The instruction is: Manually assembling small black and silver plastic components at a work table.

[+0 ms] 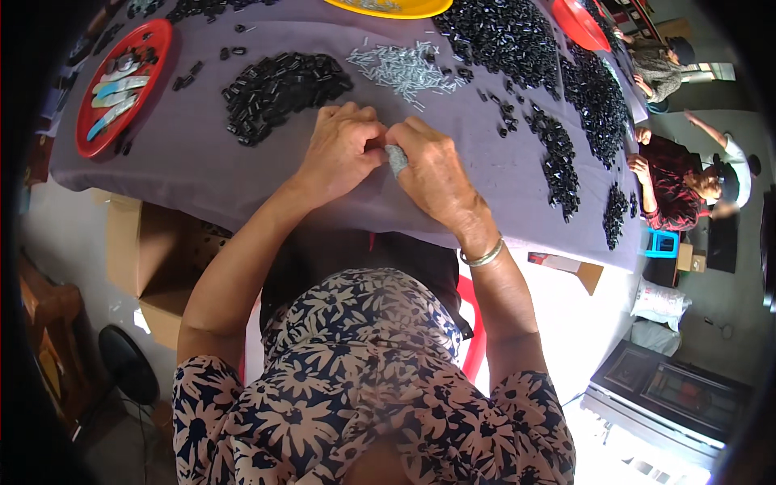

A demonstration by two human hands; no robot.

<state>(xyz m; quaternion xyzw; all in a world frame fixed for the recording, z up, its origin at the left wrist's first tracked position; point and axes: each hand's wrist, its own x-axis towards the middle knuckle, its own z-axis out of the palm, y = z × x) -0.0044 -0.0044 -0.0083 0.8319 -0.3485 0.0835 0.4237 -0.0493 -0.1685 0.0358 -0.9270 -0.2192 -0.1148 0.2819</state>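
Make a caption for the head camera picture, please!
Left hand and right hand close together, near a pile of black pieces.

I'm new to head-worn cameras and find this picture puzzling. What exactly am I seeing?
There's no machine: these are a person's bare left hand and right hand, seen from above by a fisheye camera on their head, so straight edges bend. The hands meet over a table covered in purplish-grey cloth. Something grey shows by the right thumb; the fingers hide whatever else they may hold. Beyond lie small black pieces in piles, thin pale pins, a red tray and a yellow dish.
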